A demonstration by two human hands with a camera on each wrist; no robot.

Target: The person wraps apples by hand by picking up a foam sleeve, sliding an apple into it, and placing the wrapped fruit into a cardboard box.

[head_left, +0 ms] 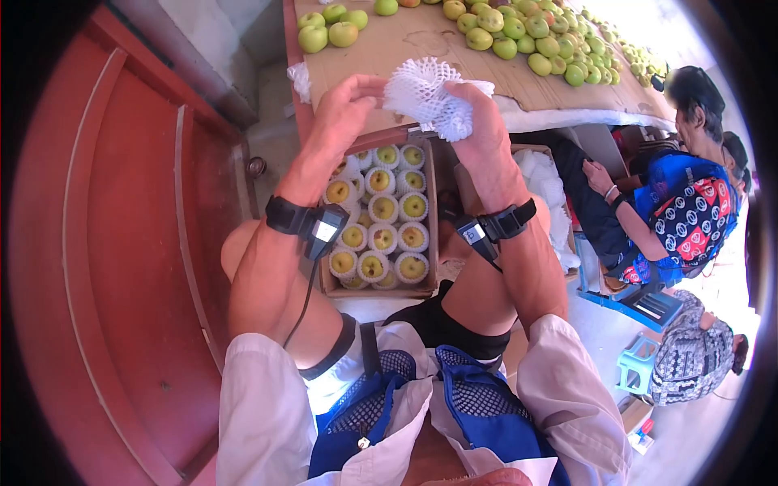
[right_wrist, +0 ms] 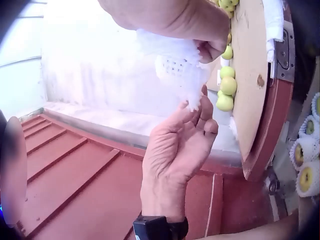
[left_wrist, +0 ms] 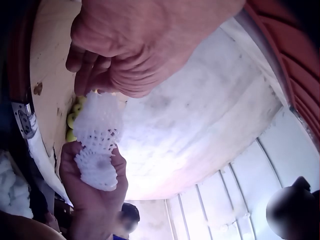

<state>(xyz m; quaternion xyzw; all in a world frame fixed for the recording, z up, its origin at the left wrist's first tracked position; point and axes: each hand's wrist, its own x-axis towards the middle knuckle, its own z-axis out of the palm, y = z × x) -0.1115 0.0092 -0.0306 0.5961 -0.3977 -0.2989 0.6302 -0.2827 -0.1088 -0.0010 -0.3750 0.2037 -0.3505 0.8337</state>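
Observation:
White foam netting [head_left: 425, 91] is held up between both hands above the near edge of the cardboard-covered table. The right hand [head_left: 484, 134] grips its bunched lower part, with the thumb over it in the head view. At the other end, the left hand [head_left: 344, 117] pinches the edge of the netting with its fingertips; the left wrist view shows the netting [left_wrist: 97, 120] running between the hands. Whether anything is inside the netting cannot be told. Below the hands, a cardboard box [head_left: 433, 219] holds several yellow-green apples [head_left: 382, 207] in white foam sleeves.
Loose green apples [head_left: 519, 32] lie across the table [head_left: 389, 40], with a smaller group at its left [head_left: 328, 28]. A red panelled door [head_left: 146, 243] stands left. Another box with white foam [head_left: 541, 178] is at the right, near people [head_left: 689, 202] and a blue stool [head_left: 639, 363].

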